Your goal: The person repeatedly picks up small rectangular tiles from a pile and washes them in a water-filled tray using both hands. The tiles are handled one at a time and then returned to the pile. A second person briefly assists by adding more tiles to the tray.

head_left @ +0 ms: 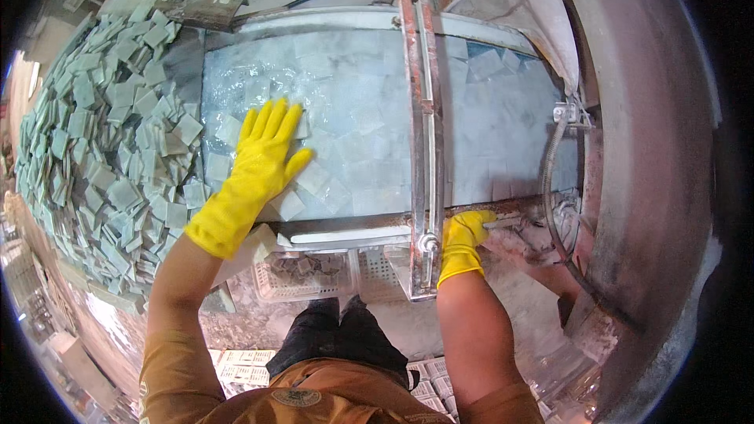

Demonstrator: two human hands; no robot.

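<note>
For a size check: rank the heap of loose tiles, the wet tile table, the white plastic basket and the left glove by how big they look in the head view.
1. Wet tile table
2. Heap of loose tiles, close behind the table
3. Left glove, on the left hand
4. White plastic basket, partly hidden under the table edge, so this last rank is unsure

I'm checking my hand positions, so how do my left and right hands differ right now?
The left hand lies flat, fingers spread, on the wet square tiles; the right hand curls around the table's front rail. The left reaches farther forward than the right. Both wear yellow rubber gloves.
</note>
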